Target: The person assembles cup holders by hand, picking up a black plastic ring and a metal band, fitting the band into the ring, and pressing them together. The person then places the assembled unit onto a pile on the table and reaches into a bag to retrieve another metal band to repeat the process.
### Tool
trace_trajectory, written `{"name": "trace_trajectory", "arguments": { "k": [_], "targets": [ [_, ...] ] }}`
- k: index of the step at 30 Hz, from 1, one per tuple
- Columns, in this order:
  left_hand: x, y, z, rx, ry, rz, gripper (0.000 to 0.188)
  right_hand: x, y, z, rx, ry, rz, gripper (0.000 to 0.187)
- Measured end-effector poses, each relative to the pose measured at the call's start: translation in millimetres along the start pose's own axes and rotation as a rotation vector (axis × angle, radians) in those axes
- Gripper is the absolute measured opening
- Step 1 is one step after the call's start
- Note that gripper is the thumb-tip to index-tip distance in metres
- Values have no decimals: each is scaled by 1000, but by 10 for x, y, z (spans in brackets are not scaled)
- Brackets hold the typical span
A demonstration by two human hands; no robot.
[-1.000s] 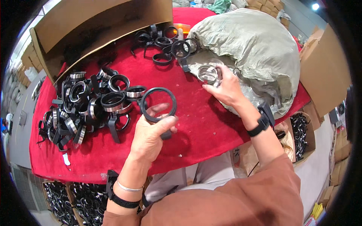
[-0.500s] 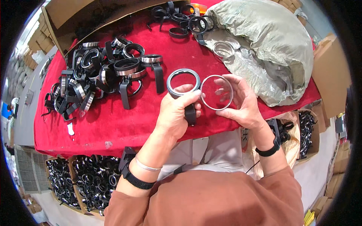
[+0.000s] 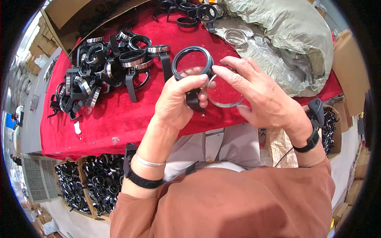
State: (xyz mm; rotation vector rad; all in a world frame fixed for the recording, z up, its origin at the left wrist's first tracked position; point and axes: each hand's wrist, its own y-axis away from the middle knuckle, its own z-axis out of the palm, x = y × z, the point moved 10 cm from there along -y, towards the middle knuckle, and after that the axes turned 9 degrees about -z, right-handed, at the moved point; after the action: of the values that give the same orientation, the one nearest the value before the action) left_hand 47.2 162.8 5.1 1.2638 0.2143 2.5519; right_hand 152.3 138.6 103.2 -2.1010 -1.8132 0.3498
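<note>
My left hand (image 3: pixel 174 99) is closed around a black ring with a short handle (image 3: pixel 209 59), its thumb on the lower part of the rim. The ring's round opening faces up toward me. A thin silver metal ring (image 3: pixel 225 105) hangs tilted just right of it, in the grip of my right hand (image 3: pixel 264 93). My right index finger reaches to the black ring's right edge, over the upper part of the silver ring and partly hiding it. Whether the two rings touch, I cannot tell.
Black handled rings, several with silver bands (image 3: pixel 133 58), are heaped on the red cloth (image 3: pixel 107 137) at the left. More black rings (image 3: pixel 186 22) lie at the back. A pale sack (image 3: pixel 293 27) with silver rings (image 3: pixel 235 36) covers the right side. Boxes of black parts (image 3: pixel 101 178) stand below.
The silver ring has dropped lower and tilted, while my right fingers have come across it to the black ring. My left hand has moved slightly up and left with the black ring.
</note>
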Motion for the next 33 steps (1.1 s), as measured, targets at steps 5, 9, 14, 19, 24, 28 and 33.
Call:
{"name": "trace_trajectory", "arguments": {
  "k": [5,9,14,19,24,28,33],
  "targets": [
    [-71,30,17,-114,261,43,22,-115,54,-178,254,98,130,81],
    [-112,113,-17,-105,357,99,21,-179,56,-136,343,230,169,82],
    [-240,80,26,-225,524,22,16,-156,26,-129,363,281,145,75],
    [-263,102,-65,-179,494,22,24,-208,0,-67,344,383,51,59],
    [-160,106,-91,-170,437,62,28,-246,-63,-28,309,387,9,58],
    [-215,91,-100,-139,449,51,30,-206,-72,-21,287,239,88,68],
    [-159,156,-49,-165,366,97,33,-171,-66,1,264,216,105,77]
  ]
}}
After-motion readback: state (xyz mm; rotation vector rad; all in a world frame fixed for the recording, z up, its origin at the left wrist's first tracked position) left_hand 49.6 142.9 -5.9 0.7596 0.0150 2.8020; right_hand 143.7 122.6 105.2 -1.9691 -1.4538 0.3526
